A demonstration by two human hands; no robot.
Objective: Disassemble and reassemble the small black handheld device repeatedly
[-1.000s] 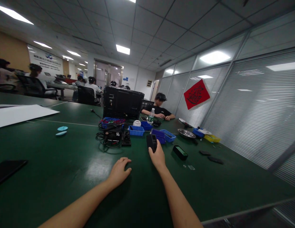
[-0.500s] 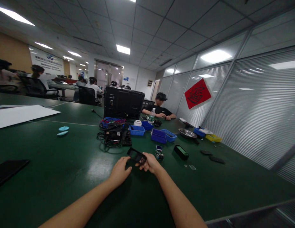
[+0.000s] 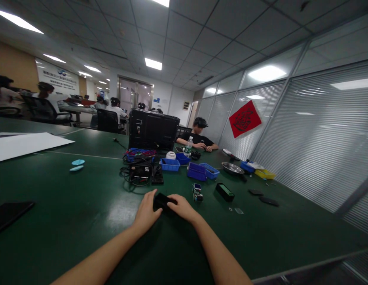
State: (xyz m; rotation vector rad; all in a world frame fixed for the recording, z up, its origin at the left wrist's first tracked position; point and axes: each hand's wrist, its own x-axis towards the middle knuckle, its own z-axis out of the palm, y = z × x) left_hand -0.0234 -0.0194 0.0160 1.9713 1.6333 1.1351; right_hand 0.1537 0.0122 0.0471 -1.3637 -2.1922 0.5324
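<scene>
Both hands grip a small black rectangular case (image 3: 162, 200) low over the green table in front of me. My left hand (image 3: 147, 212) closes around its left end, thumb along the near side. At the right end, my right hand (image 3: 183, 208) holds it with the fingers over the top. The case's inside and underside are hidden by its tilt and my fingers. To the right of my right hand lies a small circuit module with a screen (image 3: 197, 192). Beyond that is a black box with a green inside (image 3: 224, 192), near a small ring (image 3: 230, 209) and a clear plate (image 3: 239, 211).
Ahead stand a soldering station (image 3: 140, 173) with tangled cables, blue bins (image 3: 170, 164), a bottle (image 3: 188, 147) and a monitor (image 3: 154, 130). A metal bowl (image 3: 232, 168) and flat black pieces (image 3: 268, 201) lie right. Across the table sits a person (image 3: 198, 137).
The case has turned from showing its open, frame-like face to a dark side. My left hand has moved onto its left end, and my right hand has shifted its hold over the top.
</scene>
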